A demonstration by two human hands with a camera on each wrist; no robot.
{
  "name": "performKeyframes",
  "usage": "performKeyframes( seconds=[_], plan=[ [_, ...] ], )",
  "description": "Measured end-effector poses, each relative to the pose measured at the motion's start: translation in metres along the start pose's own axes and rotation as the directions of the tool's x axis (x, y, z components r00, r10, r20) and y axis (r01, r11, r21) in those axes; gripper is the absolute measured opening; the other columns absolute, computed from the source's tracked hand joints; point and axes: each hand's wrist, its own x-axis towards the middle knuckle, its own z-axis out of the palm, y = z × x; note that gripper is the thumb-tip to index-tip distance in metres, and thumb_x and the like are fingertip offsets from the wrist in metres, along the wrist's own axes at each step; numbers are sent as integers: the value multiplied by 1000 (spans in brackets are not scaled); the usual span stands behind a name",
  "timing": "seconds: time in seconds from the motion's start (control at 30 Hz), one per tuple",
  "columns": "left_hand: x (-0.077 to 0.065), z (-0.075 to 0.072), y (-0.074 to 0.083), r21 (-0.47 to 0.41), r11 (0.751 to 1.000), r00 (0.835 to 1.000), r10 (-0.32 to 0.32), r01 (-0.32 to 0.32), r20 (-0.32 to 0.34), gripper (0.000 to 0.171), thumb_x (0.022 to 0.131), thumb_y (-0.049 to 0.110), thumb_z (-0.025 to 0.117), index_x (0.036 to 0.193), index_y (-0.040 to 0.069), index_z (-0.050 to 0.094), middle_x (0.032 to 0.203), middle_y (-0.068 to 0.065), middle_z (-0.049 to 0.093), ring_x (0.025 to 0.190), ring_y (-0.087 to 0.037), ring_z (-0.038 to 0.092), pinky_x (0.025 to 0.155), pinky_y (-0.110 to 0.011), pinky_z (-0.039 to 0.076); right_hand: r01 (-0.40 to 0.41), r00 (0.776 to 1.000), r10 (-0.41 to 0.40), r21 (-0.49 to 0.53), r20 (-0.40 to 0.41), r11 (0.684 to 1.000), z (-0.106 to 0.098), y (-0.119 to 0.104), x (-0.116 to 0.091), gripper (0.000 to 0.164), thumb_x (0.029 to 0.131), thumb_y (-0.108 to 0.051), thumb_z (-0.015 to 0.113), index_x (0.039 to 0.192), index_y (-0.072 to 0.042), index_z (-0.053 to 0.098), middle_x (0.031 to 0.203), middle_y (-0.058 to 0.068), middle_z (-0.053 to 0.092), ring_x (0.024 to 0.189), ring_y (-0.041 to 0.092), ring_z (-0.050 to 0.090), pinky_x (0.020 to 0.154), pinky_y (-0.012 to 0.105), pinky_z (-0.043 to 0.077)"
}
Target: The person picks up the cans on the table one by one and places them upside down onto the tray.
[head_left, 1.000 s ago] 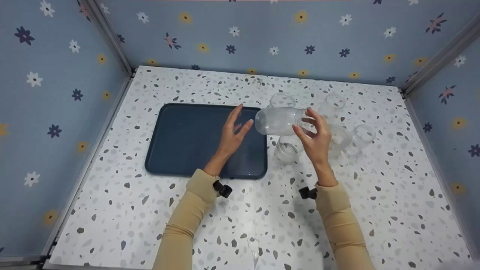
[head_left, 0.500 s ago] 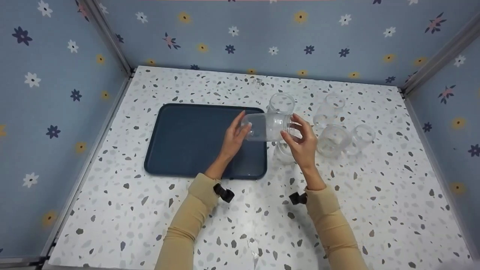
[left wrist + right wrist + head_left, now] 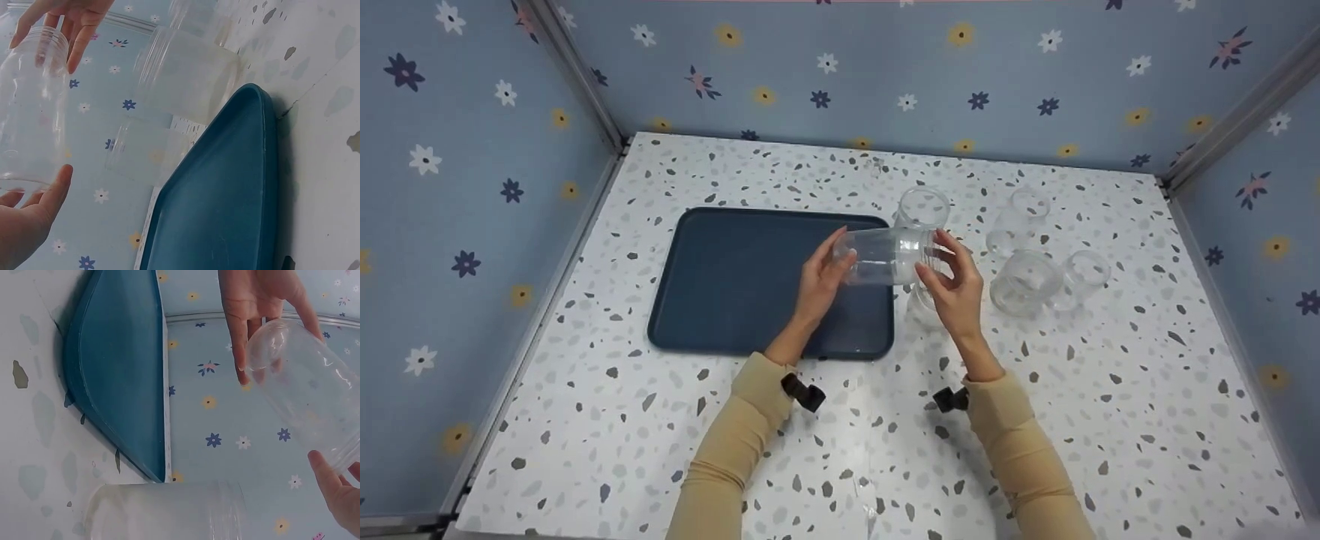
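Observation:
A clear, see-through jar (image 3: 877,256) with a threaded neck lies sideways in the air, above the right edge of a dark blue tray (image 3: 735,277). My left hand (image 3: 819,281) holds its base, thumb and fingers on either side. At the other end my right hand (image 3: 958,292) grips the threaded neck. The left wrist view shows the jar (image 3: 34,112) between the left hand (image 3: 25,230) at its base and the right hand (image 3: 73,19) at its mouth. In the right wrist view, the jar's base (image 3: 275,343) is against the left hand (image 3: 259,295).
Several other clear jars stand right of the tray: one jar (image 3: 924,210) behind the held one, another (image 3: 924,309) partly hidden below it, and a group with a wide jar (image 3: 1026,281) and a narrower jar (image 3: 1086,271). Flower-patterned walls (image 3: 877,67) border the speckled table (image 3: 1110,420).
The right hand has brought the jar left and slightly nearer, toward the tray. The left hand, apart from it a second ago, now holds its base.

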Motion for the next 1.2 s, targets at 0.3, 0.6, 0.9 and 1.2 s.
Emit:
performKeyframes(
  seconds=[0.3,0.6,0.9,1.2],
  plan=[
    [-3,-7,3,69,995,997,74,-72,-35,45,83,-10,51,126,-16,37,119,-28,46,83,-26,60,68,-44,48,-10,995,24,-138,100,990,-4,-1,2,51,79,8,60,124,16,38,123,30,40,106,37,47,77,39,48],
    [-2,-28,9,250,968,995,47,-24,-87,50,80,-1,60,126,-10,42,121,-24,47,97,-33,51,79,-37,44,72,992,-33,-338,121,938,-26,28,7,43,80,-2,64,120,5,51,118,18,50,106,27,49,78,42,47],
    [8,-49,16,322,945,992,-14,54,-127,53,80,3,63,127,-8,42,117,-24,49,93,-33,53,62,-20,45,132,937,118,-647,328,751,-38,35,11,53,78,-21,69,122,3,50,121,22,45,114,33,39,94,42,32],
    [25,-81,-9,486,871,984,23,67,-176,58,77,24,70,126,2,49,119,-11,52,94,-19,52,78,-32,43,89,852,364,-790,376,607,-43,28,14,62,78,-29,68,128,-1,46,130,26,36,117,42,33,90,56,30]
  ],
)
